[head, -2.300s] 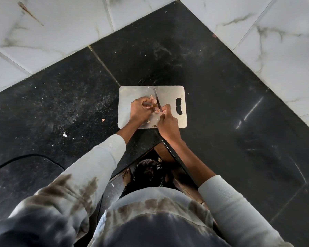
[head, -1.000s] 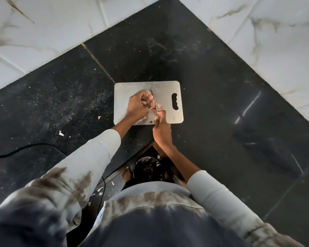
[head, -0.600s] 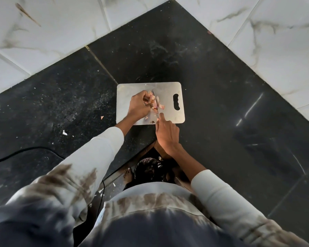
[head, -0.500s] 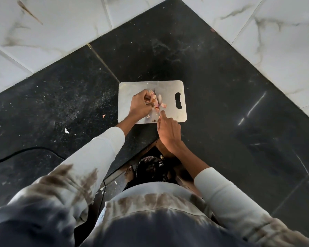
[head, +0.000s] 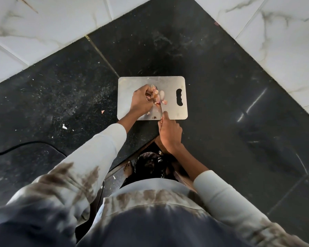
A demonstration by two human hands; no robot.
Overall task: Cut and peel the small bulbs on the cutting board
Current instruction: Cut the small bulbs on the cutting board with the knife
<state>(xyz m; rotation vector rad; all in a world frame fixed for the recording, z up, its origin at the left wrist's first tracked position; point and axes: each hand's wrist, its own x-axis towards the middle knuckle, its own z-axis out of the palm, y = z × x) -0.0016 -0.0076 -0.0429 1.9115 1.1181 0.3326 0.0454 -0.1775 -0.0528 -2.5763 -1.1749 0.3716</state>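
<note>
A steel cutting board [head: 171,82] with a handle slot lies on the black counter. Small pinkish bulbs [head: 156,97] and loose skins sit near its middle. My left hand [head: 141,101] curls over the bulbs and pins them down. My right hand [head: 169,132] grips a knife [head: 161,106] at the board's near edge. The thin blade runs away from me through the pile, with a pale piece [head: 162,94] and a pink piece [head: 164,102] lying just right of it. The knife's handle is hidden in my fist.
The black stone counter [head: 221,104] meets white marbled wall tiles [head: 284,32] in a corner behind the board. Peel scraps [head: 102,111] dot the counter to the left. A black cable [head: 16,147] runs along the left. Below the counter edge a bare foot [head: 128,169] shows.
My right hand has drawn the knife back toward me, from over the bulbs to the board's near edge. Two cut pieces now lie right of the blade. The left hand stays on the bulbs.
</note>
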